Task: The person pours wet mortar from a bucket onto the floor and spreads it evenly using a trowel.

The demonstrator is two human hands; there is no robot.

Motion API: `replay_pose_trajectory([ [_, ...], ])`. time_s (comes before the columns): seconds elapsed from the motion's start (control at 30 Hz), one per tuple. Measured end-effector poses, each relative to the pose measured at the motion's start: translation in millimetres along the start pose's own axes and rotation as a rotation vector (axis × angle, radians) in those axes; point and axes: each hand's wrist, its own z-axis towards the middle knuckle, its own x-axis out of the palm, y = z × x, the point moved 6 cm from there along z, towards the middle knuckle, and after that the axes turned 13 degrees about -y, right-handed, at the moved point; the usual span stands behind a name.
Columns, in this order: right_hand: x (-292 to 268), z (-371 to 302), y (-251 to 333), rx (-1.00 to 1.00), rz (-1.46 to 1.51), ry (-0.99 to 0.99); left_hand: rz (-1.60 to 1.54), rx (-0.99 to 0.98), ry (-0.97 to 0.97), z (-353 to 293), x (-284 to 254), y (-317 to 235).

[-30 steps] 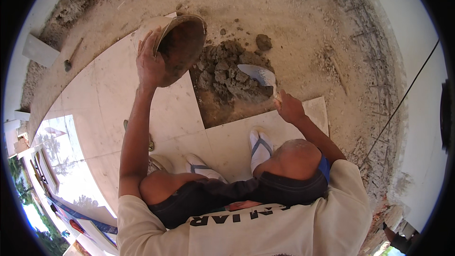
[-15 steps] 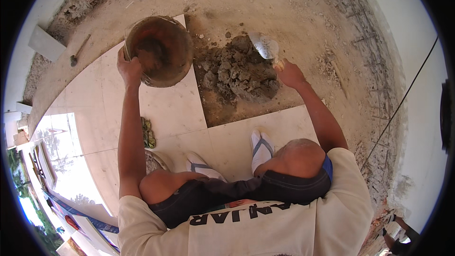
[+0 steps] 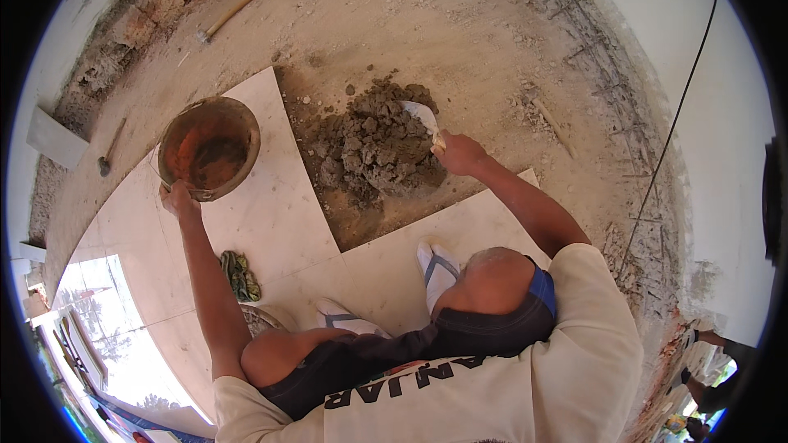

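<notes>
My left hand (image 3: pixel 180 199) is closed on the near rim of a round bucket (image 3: pixel 190 152). The bucket is tilted, so its dirty, reddish-brown inside shows; it is over the pale floor tiles (image 3: pixel 246 234). My right hand (image 3: pixel 461 154) grips the handle of a trowel (image 3: pixel 423 117). Its pale metal blade is against the upper right of a heap of wet grey mortar (image 3: pixel 369 148). The mortar lies on bare ground beside the tile edges. Whether the bucket touches the tiles is unclear.
A crumpled dark green cloth (image 3: pixel 238 276) lies on the tiles near my left knee. Two hammers, one long-handled (image 3: pixel 232 15) and one smaller (image 3: pixel 112 148), lie farther off. A stick (image 3: pixel 554 127) rests on the dirt at right. Another person (image 3: pixel 706 369) shows at lower right.
The bucket has moved left and a little nearer in my left hand. The trowel blade has turned and shows narrower against the mortar. The whole view has shifted too.
</notes>
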Motion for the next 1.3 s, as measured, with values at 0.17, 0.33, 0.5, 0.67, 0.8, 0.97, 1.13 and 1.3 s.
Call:
replay_pose_trajectory([
  [0.17, -23.9, -35.5, 21.4, -0.066, -0.055, 0.120, -0.075, -0.043, -0.062, 24.2, -20.8, 17.8],
  [0.33, -22.2, -24.1, -38.9, 0.206, 0.029, -0.119, 0.005, -0.136, -0.153, 34.5, -45.0, 50.3],
  [0.5, 32.7, -28.9, -36.1, 0.154, 0.218, -0.044, 0.067, -0.184, -0.190, 61.9, -79.7, 71.9],
  [0.67, 62.1, -69.4, 20.3, 0.247, 0.495, 0.236, 0.073, -0.144, -0.260, 38.0, -71.5, 66.1],
  [0.8, 56.8, -80.9, 34.2, -0.121, 0.276, 0.053, 0.056, -0.223, -0.252, 13.5, -55.4, 56.5],
  [0.97, 17.0, -88.1, 39.3, 0.032, 0.111, 0.019, 0.120, -0.209, -0.224, -6.8, -72.4, 31.8],
  [1.13, 15.7, -78.1, -26.4, 0.228, 0.090, -0.167, 0.185, -0.238, -0.215, 4.3, -109.0, 29.3],
  [1.3, 52.2, -95.9, -9.9, 0.201, 0.103, -0.050, 0.228, -0.254, -0.312, 7.6, -127.7, 45.5],
])
